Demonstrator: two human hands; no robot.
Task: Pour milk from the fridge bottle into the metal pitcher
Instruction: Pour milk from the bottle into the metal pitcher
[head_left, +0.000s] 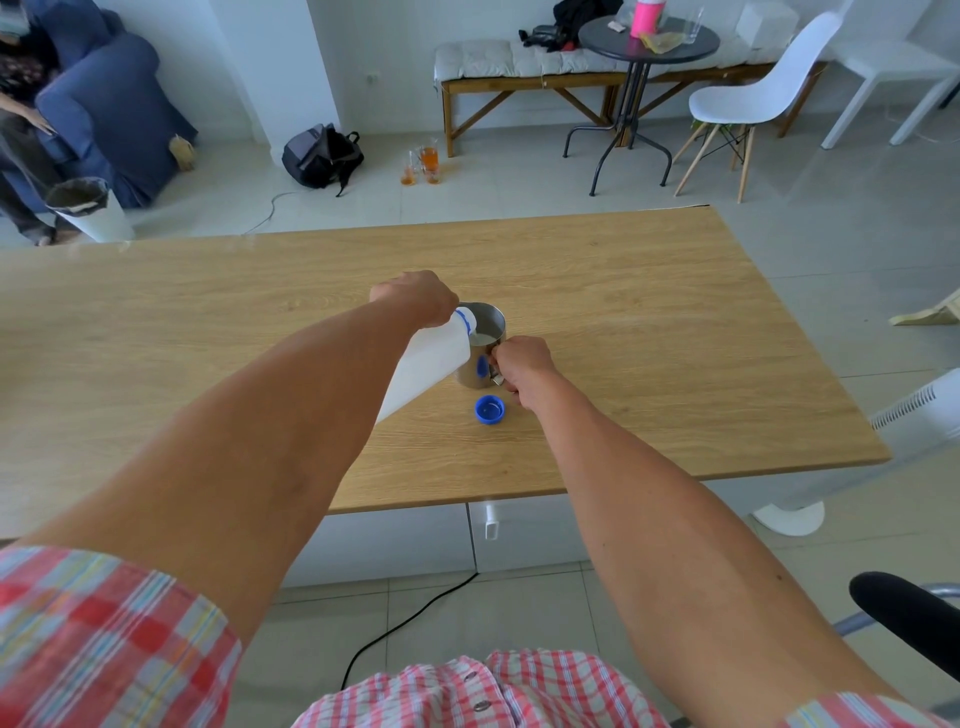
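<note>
The metal pitcher (480, 345) stands upright near the middle of the wooden table (649, 322), about midway between the far and near edges, with white milk (483, 339) showing inside it. The milk bottle (428, 364) is tilted steeply over it, its blue-ringed neck resting at or just above the pitcher's left rim and its base pointing back toward the near edge. The left hand (415, 297) grips the bottle near its upper end, fingers curled round it, sitting just left of and beyond the pitcher. The right hand (522, 366) is closed on the pitcher's handle on its right side, pinching it; how many fingers pass through the handle is hard to tell from this angle. The two hands lie close together with the pitcher between them. The blue cap (489, 409) lies open side up on the table just nearer than the pitcher, apart from both hands. Beyond the far edge, a round black table (649, 47) and a white chair (753, 98) stand on the tiled floor.
</note>
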